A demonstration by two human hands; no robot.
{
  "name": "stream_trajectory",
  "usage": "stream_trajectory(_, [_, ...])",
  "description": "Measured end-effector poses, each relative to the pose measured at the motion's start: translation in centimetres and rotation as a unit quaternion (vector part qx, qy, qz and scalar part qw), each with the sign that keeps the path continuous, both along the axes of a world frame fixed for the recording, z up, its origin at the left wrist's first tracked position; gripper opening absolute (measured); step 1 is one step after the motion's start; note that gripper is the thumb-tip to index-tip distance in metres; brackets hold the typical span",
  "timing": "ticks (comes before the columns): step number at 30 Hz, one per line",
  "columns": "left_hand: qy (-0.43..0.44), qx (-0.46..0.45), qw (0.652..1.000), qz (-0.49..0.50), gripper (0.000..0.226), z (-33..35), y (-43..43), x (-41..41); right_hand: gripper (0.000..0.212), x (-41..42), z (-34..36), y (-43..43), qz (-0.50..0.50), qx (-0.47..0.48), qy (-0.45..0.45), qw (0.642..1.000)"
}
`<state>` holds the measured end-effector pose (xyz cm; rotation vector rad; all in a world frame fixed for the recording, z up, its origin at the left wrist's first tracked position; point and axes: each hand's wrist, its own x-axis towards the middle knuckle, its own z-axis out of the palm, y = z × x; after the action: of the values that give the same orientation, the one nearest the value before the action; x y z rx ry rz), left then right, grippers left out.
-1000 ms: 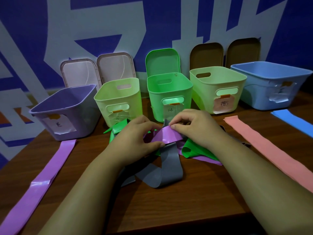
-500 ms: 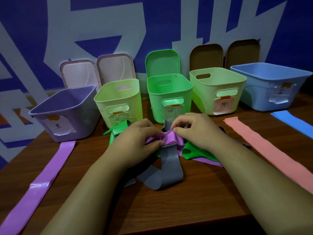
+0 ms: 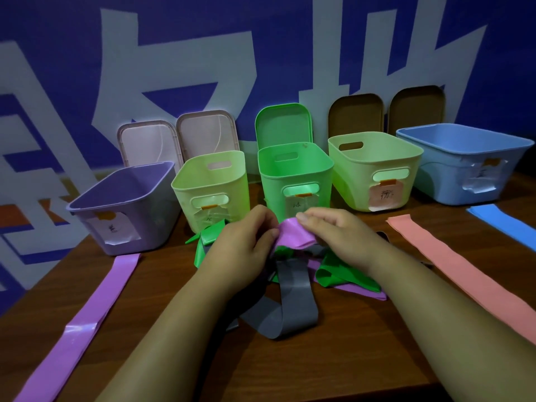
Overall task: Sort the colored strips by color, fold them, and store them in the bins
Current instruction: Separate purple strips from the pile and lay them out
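Two bare forearms reach forward over a brown wooden table (image 3: 290,372). Nearest, a gray strip (image 3: 295,311) lies in a loose loop between the arms. Just beyond it, both hands meet above a tangled pile. The left hand (image 3: 246,245) and the right hand (image 3: 336,236) each pinch the crumpled end of a purple strip (image 3: 293,236) between thumb and fingers, holding it slightly above the heap. A green strip (image 3: 339,274) lies bunched under the right wrist.

At far left a long purple strip (image 3: 87,320) lies flat on the table. At right a pink strip (image 3: 464,271) and, beyond it, a blue strip (image 3: 501,221) lie flat too.

Five open bins stand in a row behind: a purple bin (image 3: 162,210), a pale green bin (image 3: 185,204), a bright green bin (image 3: 269,184), a pale yellow bin (image 3: 353,181) and a blue bin (image 3: 441,181), each with a paper label. Lids (image 3: 148,140) lean upright against the blue-and-white wall (image 3: 174,53) behind them.
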<state>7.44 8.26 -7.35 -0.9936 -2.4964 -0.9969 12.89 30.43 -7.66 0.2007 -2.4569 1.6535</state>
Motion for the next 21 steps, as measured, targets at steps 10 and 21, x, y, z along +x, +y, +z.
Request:
stream_trajectory(10, [-0.055, 0.158, 0.986, -0.025, 0.002, 3.9, 0.9, -0.7, 0.038, 0.0, 0.4, 0.6, 0.134, -0.169, 0.065, 0.974])
stream_trajectory(21, [-0.169, 0.234, 0.95, -0.118, 0.008, 8.2, 2.2, -1.3, 0.007, 0.3, 1.1, 0.7, 0.09, -0.301, 0.104, 0.943])
